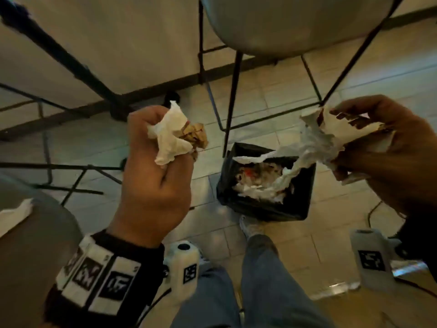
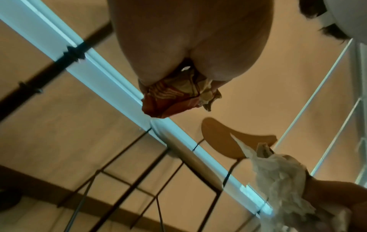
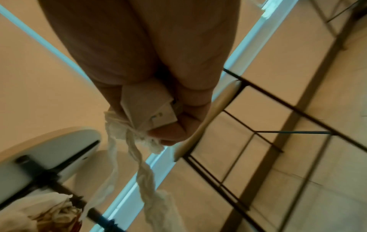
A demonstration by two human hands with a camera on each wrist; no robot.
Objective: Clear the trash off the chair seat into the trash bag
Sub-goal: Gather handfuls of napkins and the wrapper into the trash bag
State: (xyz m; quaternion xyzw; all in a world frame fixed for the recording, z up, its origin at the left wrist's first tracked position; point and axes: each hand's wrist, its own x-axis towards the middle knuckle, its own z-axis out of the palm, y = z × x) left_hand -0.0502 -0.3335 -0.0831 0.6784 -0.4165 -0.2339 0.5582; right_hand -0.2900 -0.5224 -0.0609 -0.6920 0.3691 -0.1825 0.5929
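Note:
My left hand [image 1: 165,147] grips a crumpled wad of white napkin and brown wrapper [image 1: 176,136], held up left of the bin. In the left wrist view the wrapper [image 2: 174,97] shows red and yellow below the fist. My right hand [image 1: 350,140] pinches white tissue and a folded paper [image 1: 328,136]; a twisted tail [image 3: 147,172] of the tissue dangles over the black trash bag [image 1: 305,185]. The bag lines a bin on the floor and holds several crumpled papers. At lower left, the grey chair seat [image 1: 40,245] bears a white napkin [image 1: 14,216].
A second chair [image 1: 272,24] with thin black legs stands just behind the bin. More black chair and table legs cross the tiled floor at left. My legs and a shoe [image 1: 250,227] are close to the bin's near side. A wall runs behind.

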